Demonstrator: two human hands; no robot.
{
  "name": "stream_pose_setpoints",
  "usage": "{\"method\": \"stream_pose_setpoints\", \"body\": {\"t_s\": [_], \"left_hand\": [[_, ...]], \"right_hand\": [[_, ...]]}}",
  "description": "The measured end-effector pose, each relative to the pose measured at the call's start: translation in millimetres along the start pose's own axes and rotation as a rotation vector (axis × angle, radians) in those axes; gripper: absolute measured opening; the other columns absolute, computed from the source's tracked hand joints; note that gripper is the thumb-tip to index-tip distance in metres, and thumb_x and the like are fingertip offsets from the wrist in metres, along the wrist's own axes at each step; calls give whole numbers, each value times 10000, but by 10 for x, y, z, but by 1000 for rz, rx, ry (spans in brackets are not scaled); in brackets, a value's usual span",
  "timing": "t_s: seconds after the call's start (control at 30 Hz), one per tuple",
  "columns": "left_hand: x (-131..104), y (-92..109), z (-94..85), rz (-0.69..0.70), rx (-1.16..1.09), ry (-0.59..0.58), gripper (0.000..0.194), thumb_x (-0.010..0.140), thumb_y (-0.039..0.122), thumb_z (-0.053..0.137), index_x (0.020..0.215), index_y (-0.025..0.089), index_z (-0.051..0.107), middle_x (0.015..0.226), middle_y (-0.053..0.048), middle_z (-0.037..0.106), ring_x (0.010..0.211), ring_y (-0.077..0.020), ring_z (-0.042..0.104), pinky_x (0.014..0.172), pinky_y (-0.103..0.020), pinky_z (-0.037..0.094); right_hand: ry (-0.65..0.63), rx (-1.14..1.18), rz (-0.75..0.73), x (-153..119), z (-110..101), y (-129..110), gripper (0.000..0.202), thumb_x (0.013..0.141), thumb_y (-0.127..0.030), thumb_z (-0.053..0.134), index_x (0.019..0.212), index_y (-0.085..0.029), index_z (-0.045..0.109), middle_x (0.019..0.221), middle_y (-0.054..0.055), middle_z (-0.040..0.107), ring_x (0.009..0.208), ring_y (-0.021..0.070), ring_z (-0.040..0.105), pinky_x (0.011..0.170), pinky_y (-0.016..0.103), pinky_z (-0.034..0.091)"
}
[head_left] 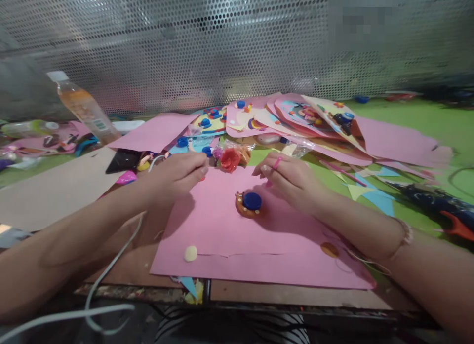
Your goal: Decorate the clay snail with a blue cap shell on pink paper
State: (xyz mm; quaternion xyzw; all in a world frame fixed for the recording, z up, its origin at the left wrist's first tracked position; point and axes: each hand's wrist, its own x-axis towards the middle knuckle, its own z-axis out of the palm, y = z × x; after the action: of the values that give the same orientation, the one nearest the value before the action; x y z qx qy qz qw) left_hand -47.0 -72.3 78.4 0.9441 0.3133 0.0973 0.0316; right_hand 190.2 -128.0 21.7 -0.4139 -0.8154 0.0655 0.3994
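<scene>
Just beyond the crosswise snail figure [249, 205], rightward, the right hand [291, 181] grips a pink stick [277, 162], nearer than the left hand [185, 175], fingers bunched, whether holding anything I can't tell.

Two hands [188, 173] [291, 180]; one foreground snail figure [252, 202]; one white-capped bottle [86, 109]; one bracelet [407, 233]

One near view from the head, forward and down onto the pink sheet [255, 240]
</scene>
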Motion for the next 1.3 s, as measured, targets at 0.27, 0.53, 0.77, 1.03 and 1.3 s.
{"method": "stream_pose_setpoints", "body": {"t_s": [0.27, 0.53, 0.77, 1.03, 1.3], "left_hand": [[103, 321, 431, 378, -2, 166, 200, 856, 142, 303, 687, 203, 392, 674, -43, 498, 626, -168, 416, 604, -300, 393], [116, 216, 625, 383, -27, 219, 180, 883, 101, 321, 751, 186, 409, 713, -40, 482, 649, -164, 426, 599, -290, 402], [138, 231, 649, 360, -11, 160, 202, 901, 123, 311, 733, 190, 401, 697, -33, 468, 630, -168, 411, 588, -300, 385], [132, 264, 631, 413, 66, 145, 222, 896, 107, 321, 707, 187, 404, 668, -32, 458, 606, -169, 388, 572, -296, 370], [108, 309, 596, 432, 232, 140, 209, 854, 96, 375, 679, 175, 457, 661, -53, 487, 608, -185, 392, 570, -314, 366]], "right_hand": [[18, 38, 27, 10, -17, 29, 289, 924, -188, 347, 716, -172, 548, 725, 37, 569, 676, 146, 545, 625, 286, 441], [35, 76, 24, 32, -37, 51, 278, 926, -182, 364, 698, -169, 523, 730, 35, 543, 658, 139, 510, 631, 286, 427], [16, 38, 32, 33, -52, 77, 291, 936, -192, 360, 700, -166, 528, 740, 40, 543, 682, 143, 502, 643, 281, 403], [51, 32, 1, 40, -52, 67, 287, 938, -189, 359, 706, -171, 527, 709, 24, 528, 687, 140, 495, 650, 273, 383], [52, 33, -18, 35, -64, 67, 279, 927, -179, 367, 680, -176, 499, 659, 15, 512, 628, 134, 480, 610, 276, 359]]}}
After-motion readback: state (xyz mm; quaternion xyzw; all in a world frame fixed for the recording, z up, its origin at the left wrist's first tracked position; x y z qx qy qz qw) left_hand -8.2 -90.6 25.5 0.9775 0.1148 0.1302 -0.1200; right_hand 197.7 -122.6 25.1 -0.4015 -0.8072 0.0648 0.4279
